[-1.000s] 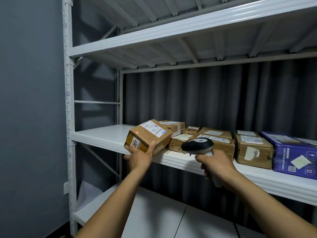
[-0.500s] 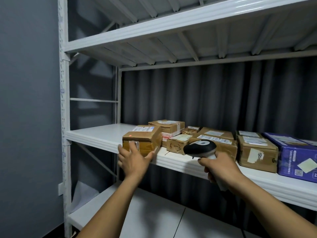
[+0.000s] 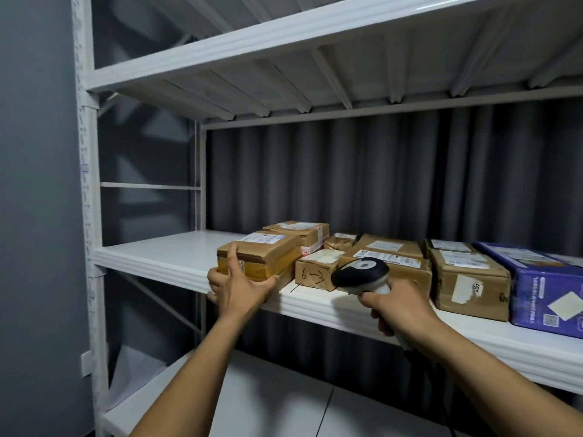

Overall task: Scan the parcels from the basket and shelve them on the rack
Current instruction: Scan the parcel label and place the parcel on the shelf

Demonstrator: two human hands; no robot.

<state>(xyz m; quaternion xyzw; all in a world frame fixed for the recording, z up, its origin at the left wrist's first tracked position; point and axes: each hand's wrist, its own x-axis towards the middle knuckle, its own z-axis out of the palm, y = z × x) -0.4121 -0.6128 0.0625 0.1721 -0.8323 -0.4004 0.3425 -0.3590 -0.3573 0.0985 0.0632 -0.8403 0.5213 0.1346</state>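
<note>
On the middle shelf of the white rack, toward its left end, the brown parcel lies flat with its white label facing up and its near face at the shelf's front edge. Your left hand presses against that near face: the forefinger runs straight up the cardboard, the thumb stretches right along the lower edge, and the other fingers bend at the lower left corner. Whether they hook under the parcel cannot be told.

Your right hand is wrapped round the grip of the scanner. Its black-and-white head points left, in front of the shelf edge and well apart from the parcel.

Just right of the parcel stands a small box marked "6-3". A taped box sits behind the parcel. Further right come a long flat box, a taller brown box with a torn white sticker, and a purple carton at the frame's right edge.

The upper shelf is seen from below, ribs showing. The lower shelf lies beneath your forearms. A dark pleated curtain hangs behind the rack, and a grey wall stands to its left.
</note>
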